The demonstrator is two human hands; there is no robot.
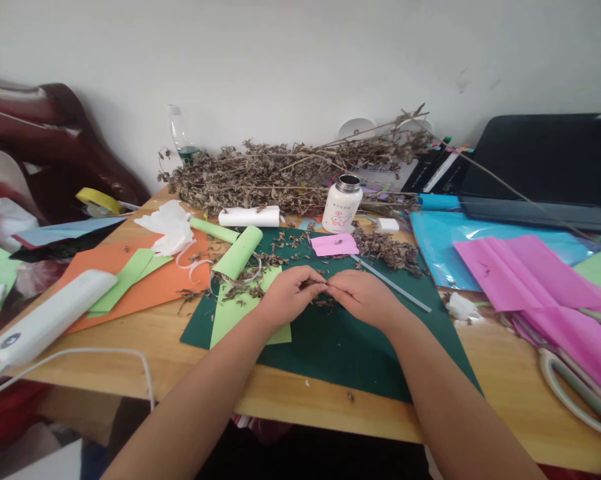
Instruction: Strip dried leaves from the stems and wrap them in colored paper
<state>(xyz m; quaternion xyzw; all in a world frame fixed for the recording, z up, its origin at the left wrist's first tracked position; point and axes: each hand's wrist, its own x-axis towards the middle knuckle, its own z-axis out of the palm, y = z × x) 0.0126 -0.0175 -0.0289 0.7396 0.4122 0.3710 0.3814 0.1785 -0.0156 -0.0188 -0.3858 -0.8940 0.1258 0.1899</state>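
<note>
Over the dark green cutting mat point(340, 357), my left hand point(293, 293) and my right hand point(363, 297) meet with fingertips pinched together. Small brown dried plant bits show at and under the fingertips; the fingers mostly hide them. A light green paper sheet point(230, 320) lies partly under my left hand, dried leaves on it. Beyond that hand is a rolled green paper tube point(239, 253). A folded pink paper point(334, 245) lies just past my fingers. To its right are a heap of dried leaves point(393, 253) and a translucent glue stick point(393, 283).
A large dried plant bundle point(260, 177) stretches along the wall. An uncapped white bottle point(342, 203) stands before it. At left are a white glue gun point(55, 317) with its cable and orange paper point(145, 293). Scissors point(575, 387), pink paper point(520, 267) and a laptop point(545, 163) are at right.
</note>
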